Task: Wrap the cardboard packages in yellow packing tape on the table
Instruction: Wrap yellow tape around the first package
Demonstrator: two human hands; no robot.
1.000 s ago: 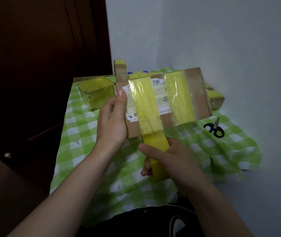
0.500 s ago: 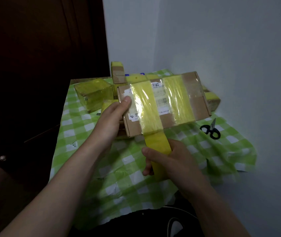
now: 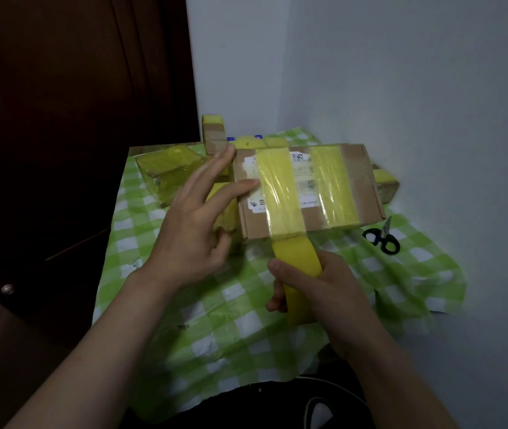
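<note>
A flat cardboard package with a white label and two yellow tape bands lies on the green checked tablecloth. My left hand is spread open at its left end, thumb tip touching the top next to the left band. My right hand grips the yellow tape roll just in front of the package. The tape runs from the roll straight up into the left band.
Several yellow-taped packages sit behind and left of the box: a cube, a tall narrow one, and one at the right wall. Black scissors lie to the right. White walls close the corner; a dark door stands left.
The package has come down from a raised tilt to lie flat on the table. My left hand let go of its left end and opened, fingers spread.
</note>
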